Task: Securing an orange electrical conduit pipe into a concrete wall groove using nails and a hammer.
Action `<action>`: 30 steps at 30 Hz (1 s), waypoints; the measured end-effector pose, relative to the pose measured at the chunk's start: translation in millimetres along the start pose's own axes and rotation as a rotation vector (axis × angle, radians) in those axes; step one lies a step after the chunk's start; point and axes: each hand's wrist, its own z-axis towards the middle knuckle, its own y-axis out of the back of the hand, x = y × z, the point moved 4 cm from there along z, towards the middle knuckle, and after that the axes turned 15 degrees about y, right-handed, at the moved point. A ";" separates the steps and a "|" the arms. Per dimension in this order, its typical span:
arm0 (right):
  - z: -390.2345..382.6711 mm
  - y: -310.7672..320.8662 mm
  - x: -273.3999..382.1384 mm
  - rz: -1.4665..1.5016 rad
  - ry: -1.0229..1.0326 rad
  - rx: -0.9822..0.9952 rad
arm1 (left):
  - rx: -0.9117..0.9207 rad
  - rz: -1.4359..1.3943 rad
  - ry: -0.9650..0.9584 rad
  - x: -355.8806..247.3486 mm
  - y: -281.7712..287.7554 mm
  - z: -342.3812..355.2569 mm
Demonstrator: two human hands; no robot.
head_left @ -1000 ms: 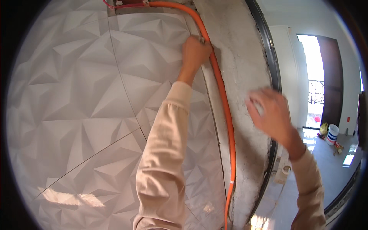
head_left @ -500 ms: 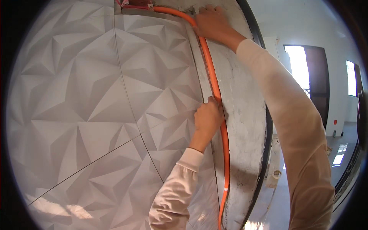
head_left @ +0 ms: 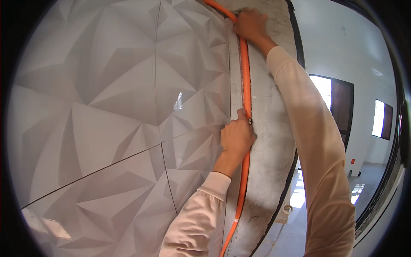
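Note:
An orange conduit pipe [head_left: 245, 77] runs down a narrow channel in the bare wall, bending off to the upper left at its top. My left hand [head_left: 238, 133] is closed around its middle, thumb pointing up along it; some small thing shows by the knuckles but cannot be made out. Higher up, my right hand [head_left: 251, 26] grips the pipe at the bend, its fingertips partly hidden. Below my left hand the pipe carries a white band, then leaves the view at the bottom.
Faceted white-grey wall tiles [head_left: 122, 81] lie left of the channel. Rough grey cement [head_left: 274, 171] fills the strip to its right, ending at a dark edge. Beyond are a room with a brown door [head_left: 342, 105], a window [head_left: 379, 118] and a tape roll [head_left: 287, 209].
The view has shifted, so the red box at the pipe's upper end has left the picture. Both hands remain at about the same places on the pipe.

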 end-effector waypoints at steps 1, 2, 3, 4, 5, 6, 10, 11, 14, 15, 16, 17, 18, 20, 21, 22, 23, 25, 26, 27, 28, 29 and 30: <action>1.2 0.3 0.6 -0.048 -0.035 -0.016 | 0.015 -0.014 0.014 0.7 -2.0 1.2; 2.5 0.8 -0.4 -0.050 -0.028 -0.013 | 0.016 -0.021 0.017 1.4 -3.3 2.4; 4.2 3.8 -2.0 -0.027 -0.001 -0.045 | 0.012 -0.022 0.012 2.7 -3.9 3.1; 4.5 5.8 -1.3 -0.002 0.025 -0.076 | 0.008 -0.021 0.006 4.2 -4.2 3.8; 6.5 4.4 1.3 0.002 0.028 -0.074 | 0.008 -0.021 0.011 6.2 -4.4 4.3; 10.5 1.3 -1.2 -0.007 0.020 -0.084 | -0.001 -0.018 0.020 4.9 -2.9 3.6; 18.0 -9.0 -5.1 -0.077 0.057 -0.199 | -0.052 -0.007 0.009 0.8 0.8 0.6; 24.7 -9.2 -9.5 -0.071 0.058 -0.201 | -0.055 -0.004 0.013 1.3 0.2 1.2; 35.9 -21.8 -30.0 0.031 0.025 -0.091 | -0.054 -0.050 0.003 0.2 -4.3 -0.7; 34.7 -21.9 -29.3 0.107 0.049 -0.070 | -0.059 -0.019 0.005 3.6 -3.6 0.6; 33.0 -22.5 -28.7 0.183 0.072 -0.048 | -0.062 0.012 0.008 5.8 -4.1 2.1; 31.2 -24.1 -26.5 0.187 0.073 -0.042 | -0.058 0.012 0.013 6.4 -6.2 4.3; 30.1 -23.6 -18.7 0.094 0.107 -0.084 | -0.076 0.021 0.014 8.8 -8.2 7.0; 24.4 -27.1 -9.4 0.008 0.146 -0.070 | -0.044 0.021 0.040 13.2 -14.4 3.3; 31.6 -23.8 -17.1 0.026 0.137 -0.059 | -0.070 0.004 0.009 7.8 -14.6 6.0; 34.0 -23.4 -21.1 0.049 0.125 -0.057 | -0.103 -0.006 -0.021 5.5 -14.9 6.0; 31.0 -25.6 -17.7 0.056 0.125 -0.033 | -0.082 -0.006 -0.008 8.2 -15.8 2.7; 34.7 -21.3 -15.3 0.072 0.097 -0.094 | -0.075 -0.003 -0.013 9.6 -10.5 2.4; 30.2 -21.2 -12.3 0.075 0.098 -0.095 | -0.077 -0.002 -0.010 9.4 -10.8 -2.3; 25.1 -23.1 -13.9 0.075 0.078 -0.112 | -0.035 0.012 0.018 8.0 -14.9 -5.8; 24.2 -20.9 -13.1 0.081 0.057 -0.138 | -0.003 0.032 0.047 8.0 -13.9 -9.5; 24.0 -18.1 -12.0 0.080 0.057 -0.159 | -0.022 0.034 0.038 7.0 -10.6 -13.5; 21.3 -17.4 -10.2 0.101 0.048 -0.151 | 0.015 0.041 0.052 7.8 -10.1 -18.1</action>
